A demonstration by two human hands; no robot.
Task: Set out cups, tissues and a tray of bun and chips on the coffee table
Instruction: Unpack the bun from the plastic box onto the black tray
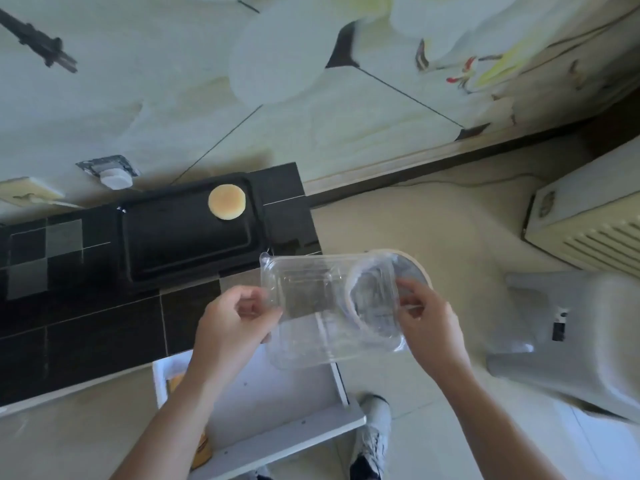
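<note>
Two hands, left hand [235, 317] and right hand [427, 317], grasp one clear container [311, 299] (one bun [227, 201] on tray [166, 251])

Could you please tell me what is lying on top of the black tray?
One round bun lies near the far right corner of the black tray; nothing else shows on it, and nothing covers it.

Bun [227, 201] golden-tan on black tray [180, 251]. Table [86, 317] black tiles with a few grey squares, far left. Container [311, 306] clear. Drawer [277, 403] white. Wall [311, 81] pale green-white floral print.
</note>
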